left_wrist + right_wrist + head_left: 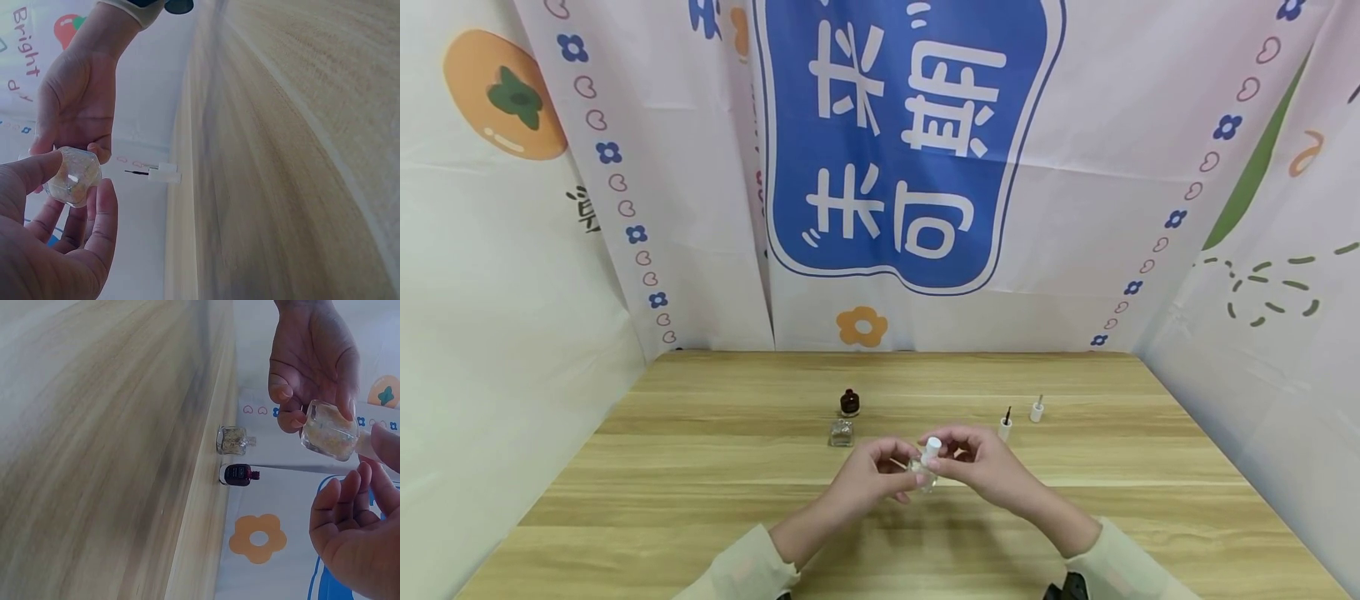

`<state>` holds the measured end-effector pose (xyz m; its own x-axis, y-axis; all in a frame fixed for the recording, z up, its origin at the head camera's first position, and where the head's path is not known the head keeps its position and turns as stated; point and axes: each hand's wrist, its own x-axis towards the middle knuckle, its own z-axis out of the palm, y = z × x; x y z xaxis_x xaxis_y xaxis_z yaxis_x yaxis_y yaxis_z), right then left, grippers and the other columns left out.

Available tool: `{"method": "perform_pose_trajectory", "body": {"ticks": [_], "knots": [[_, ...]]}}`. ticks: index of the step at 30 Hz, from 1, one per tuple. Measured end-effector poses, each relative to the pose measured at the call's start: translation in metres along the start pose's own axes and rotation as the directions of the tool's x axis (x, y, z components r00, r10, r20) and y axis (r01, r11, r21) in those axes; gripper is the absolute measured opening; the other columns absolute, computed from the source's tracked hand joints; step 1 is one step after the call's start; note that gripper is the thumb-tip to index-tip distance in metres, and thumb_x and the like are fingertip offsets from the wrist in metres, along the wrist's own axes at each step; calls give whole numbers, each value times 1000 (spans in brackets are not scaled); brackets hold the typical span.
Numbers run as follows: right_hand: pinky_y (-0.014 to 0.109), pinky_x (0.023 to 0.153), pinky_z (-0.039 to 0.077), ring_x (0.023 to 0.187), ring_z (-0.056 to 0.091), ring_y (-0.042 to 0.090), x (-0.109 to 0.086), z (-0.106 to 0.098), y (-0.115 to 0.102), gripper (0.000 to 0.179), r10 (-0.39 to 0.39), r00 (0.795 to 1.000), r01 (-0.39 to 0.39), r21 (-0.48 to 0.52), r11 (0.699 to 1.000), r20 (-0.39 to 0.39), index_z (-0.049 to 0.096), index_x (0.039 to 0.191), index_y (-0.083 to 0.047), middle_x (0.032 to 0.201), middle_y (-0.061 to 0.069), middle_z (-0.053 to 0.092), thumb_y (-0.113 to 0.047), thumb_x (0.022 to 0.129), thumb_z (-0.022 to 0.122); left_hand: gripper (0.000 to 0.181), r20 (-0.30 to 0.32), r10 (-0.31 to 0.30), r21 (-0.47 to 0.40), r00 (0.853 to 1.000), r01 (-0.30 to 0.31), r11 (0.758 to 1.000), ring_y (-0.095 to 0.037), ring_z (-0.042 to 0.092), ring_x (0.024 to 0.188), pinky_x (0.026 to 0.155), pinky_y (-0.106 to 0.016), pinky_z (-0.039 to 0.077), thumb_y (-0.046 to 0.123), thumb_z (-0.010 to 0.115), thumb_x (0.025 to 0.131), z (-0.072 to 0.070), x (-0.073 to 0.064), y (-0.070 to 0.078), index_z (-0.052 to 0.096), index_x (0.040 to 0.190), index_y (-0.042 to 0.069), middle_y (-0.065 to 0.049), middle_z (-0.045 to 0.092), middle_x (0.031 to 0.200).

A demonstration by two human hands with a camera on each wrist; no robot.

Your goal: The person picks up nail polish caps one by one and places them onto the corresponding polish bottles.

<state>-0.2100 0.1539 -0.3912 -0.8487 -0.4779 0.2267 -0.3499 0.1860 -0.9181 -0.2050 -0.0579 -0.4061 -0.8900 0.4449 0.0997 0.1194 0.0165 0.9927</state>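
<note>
A clear glass nail polish bottle (330, 432) with pale flecks inside is held above the table. My left hand (877, 472) grips its body between thumb and fingers. At its neck, the thumb and fingers of my right hand (983, 463) pinch the white cap (933, 445). The cap sits at the mouth of the bottle; whether it is screwed tight I cannot tell. In the left wrist view the square base of the bottle faces the camera.
Past my left hand stand an uncapped dark red polish bottle (850, 405) and an uncapped clear bottle (841, 433) with flecks. Beyond my right hand, a white cap with a dark brush (1005, 427) and another white brush cap (1037, 411) stand brush-up. Printed cloth (1075, 250) borders the wooden table (700, 500).
</note>
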Motion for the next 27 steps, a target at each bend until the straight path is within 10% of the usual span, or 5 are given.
{"method": "perform_pose_trajectory", "body": {"ticks": [27], "knots": [[28,66,50,78,55,20,1,10,-2,23,86,993,-89,-39,995,-84,61,91,-5,85,6,59,-20,84,77,25,13,26,11,1000,-26,1000,-17,61,76,64,-32,57,6,74,83,-1,-2,0,65,104,-4,-7,66,91]]}}
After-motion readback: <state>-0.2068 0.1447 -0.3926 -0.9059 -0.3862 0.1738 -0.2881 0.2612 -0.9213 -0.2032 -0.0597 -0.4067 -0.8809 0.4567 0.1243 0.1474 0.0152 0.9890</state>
